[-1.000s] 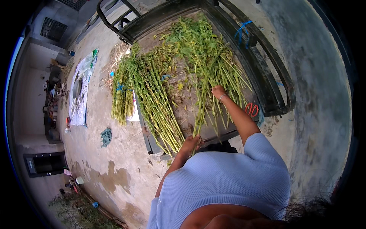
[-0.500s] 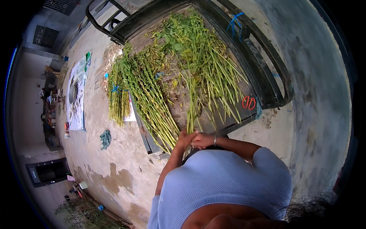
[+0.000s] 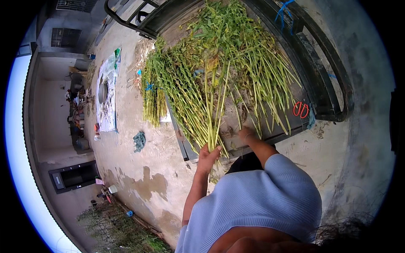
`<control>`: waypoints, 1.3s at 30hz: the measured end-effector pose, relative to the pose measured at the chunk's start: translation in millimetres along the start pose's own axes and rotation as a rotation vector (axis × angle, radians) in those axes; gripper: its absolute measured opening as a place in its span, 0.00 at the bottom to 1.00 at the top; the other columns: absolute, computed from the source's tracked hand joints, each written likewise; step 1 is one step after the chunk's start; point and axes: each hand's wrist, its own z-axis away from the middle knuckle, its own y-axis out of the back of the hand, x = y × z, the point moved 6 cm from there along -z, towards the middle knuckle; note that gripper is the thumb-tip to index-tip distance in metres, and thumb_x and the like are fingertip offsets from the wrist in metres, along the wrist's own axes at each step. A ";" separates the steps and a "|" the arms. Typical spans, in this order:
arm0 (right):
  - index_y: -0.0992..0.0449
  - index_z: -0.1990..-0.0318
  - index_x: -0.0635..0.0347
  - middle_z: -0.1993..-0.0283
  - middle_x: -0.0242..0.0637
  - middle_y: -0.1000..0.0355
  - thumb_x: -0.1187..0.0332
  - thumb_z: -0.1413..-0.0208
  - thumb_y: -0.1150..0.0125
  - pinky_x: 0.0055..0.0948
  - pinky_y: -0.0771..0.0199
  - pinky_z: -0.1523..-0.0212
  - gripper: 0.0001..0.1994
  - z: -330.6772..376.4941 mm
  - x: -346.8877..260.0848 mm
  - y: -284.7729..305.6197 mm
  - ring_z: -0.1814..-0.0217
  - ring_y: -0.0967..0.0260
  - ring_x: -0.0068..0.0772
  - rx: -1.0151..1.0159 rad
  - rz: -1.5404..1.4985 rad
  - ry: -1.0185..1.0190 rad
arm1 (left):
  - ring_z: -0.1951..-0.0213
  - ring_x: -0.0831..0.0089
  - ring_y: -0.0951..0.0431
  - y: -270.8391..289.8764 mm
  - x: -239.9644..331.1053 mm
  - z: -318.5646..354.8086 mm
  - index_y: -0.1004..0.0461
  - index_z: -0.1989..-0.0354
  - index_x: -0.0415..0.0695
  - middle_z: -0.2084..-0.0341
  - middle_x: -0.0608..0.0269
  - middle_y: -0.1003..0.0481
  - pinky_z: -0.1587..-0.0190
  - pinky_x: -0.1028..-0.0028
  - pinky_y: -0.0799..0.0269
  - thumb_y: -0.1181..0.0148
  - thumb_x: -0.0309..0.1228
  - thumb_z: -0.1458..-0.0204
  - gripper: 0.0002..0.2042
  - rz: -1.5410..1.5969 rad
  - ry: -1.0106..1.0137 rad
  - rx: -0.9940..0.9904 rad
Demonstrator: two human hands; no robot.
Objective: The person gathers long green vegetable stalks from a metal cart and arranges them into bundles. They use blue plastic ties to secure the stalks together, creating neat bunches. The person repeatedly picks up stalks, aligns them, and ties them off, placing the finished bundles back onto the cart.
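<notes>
- Clasped in the left hand are the cut ends of a bunch of green stalks, fingers wrapped round them just off the near edge of the platform.
- Resting on the platform's near edge among the loose stalk ends, the right hand has its fingers curled down onto the wood; whether it grips a stem cannot be told.
- From the left hand the held bunch fans up and away, its leafy tops lying over the platform's middle.
- More leafy stalks cover most of the platform, cut ends toward the person, tops toward the far edge.
- A separate bundle of stalks lies off the platform's left edge on the ground, a blue tie near its top.
- Orange-handled scissors lie at the platform's near right corner, well apart from both hands.
- A dark curved metal frame borders the platform's right side, with blue cord knotted near its far end.
- Below is a stained concrete yard floor with damp patches.
- A teal rag lies on the concrete left of the platform; farther left is a pale sheet with a round pan on it.
- Building walls and a dark doorway close the yard's left side.
</notes>
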 end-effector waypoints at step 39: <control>0.31 0.60 0.63 0.59 0.43 0.34 0.61 0.64 0.36 0.35 0.30 0.62 0.23 46.6 69.8 70.8 0.64 0.31 0.42 0.149 -0.374 -0.111 | 0.84 0.84 0.37 57.2 49.2 6.8 0.35 0.66 0.37 0.85 0.68 0.34 0.82 0.80 0.42 0.49 0.26 0.50 0.07 -0.432 -0.296 0.280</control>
